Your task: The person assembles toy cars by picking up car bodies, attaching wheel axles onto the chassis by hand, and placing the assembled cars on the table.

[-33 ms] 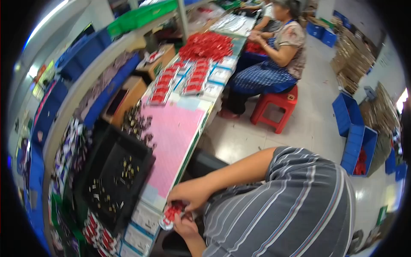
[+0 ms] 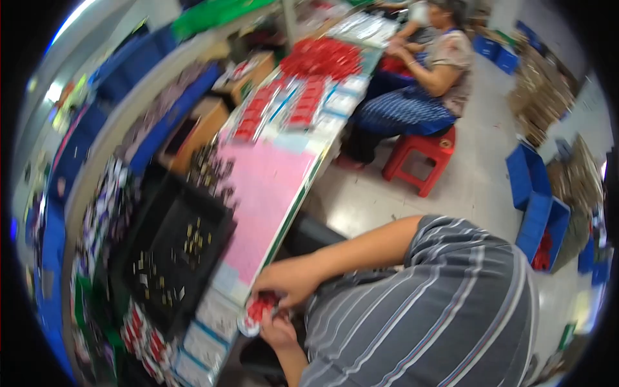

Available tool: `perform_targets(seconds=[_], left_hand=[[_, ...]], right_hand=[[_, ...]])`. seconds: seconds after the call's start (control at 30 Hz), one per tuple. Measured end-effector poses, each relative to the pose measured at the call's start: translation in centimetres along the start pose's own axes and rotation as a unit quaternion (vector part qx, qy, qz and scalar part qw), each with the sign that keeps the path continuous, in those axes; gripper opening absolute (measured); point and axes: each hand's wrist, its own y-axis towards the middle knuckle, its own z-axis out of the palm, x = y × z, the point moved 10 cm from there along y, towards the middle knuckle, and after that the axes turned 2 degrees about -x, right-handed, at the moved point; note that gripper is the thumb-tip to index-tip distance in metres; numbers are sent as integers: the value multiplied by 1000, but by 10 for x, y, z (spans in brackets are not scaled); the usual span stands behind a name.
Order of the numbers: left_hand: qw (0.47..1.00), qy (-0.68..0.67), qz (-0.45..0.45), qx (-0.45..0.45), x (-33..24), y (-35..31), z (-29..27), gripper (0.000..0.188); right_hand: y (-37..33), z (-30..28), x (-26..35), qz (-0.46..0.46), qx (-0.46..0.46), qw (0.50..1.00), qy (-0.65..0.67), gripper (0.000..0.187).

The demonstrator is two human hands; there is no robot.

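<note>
At the table's near edge, both my hands work close together on a small red piece with a whitish, shiny end point(image 2: 259, 311). My right hand point(image 2: 287, 282) reaches in from above, its fingers bent down over the red part. From below, my left hand point(image 2: 278, 331) pinches the same piece with thumb and fingers. Blur and my fingers hide its exact kind. Beside my hands, flat white cards with blue edges point(image 2: 205, 337) lie on the table. A black tray point(image 2: 161, 248) with several small brass-coloured parts stands past them.
A pink mat point(image 2: 267, 187) covers the table's middle, with small dark parts point(image 2: 211, 171) along it. Farther off lie rows of red-and-white packs point(image 2: 306, 103) and a red heap point(image 2: 322, 58). A co-worker point(image 2: 429, 77) sits on a red stool point(image 2: 422, 158). Blue bins point(image 2: 545, 226) stand right.
The whole view has shifted slightly. Both hands stay on the red piece, with only slight finger movement.
</note>
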Motion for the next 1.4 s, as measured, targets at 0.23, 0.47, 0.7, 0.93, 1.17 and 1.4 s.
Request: perform_targets(seconds=[0.23, 0.47, 0.7, 0.93, 1.17, 1.4], left_hand=[[996, 56, 25, 67, -10, 0, 23, 48], [992, 0, 67, 109, -40, -4, 27, 49], [992, -6, 68, 107, -44, 0, 11, 44], [995, 0, 59, 86, -42, -1, 2, 43], [992, -6, 87, 93, -47, 3, -10, 46], [986, 77, 109, 96, -58, 12, 5, 60]], right_hand=[[3, -14, 9, 64, -11, 997, -45, 60], [47, -49, -1, 77, -22, 994, -68, 67], [182, -114, -113, 121, -101, 956, -248, 39], [211, -86, -214, 250, -75, 951, -163, 28], [160, -126, -125, 130, -180, 966, -133, 23], [85, -23, -14, 66, -44, 996, 34, 14]])
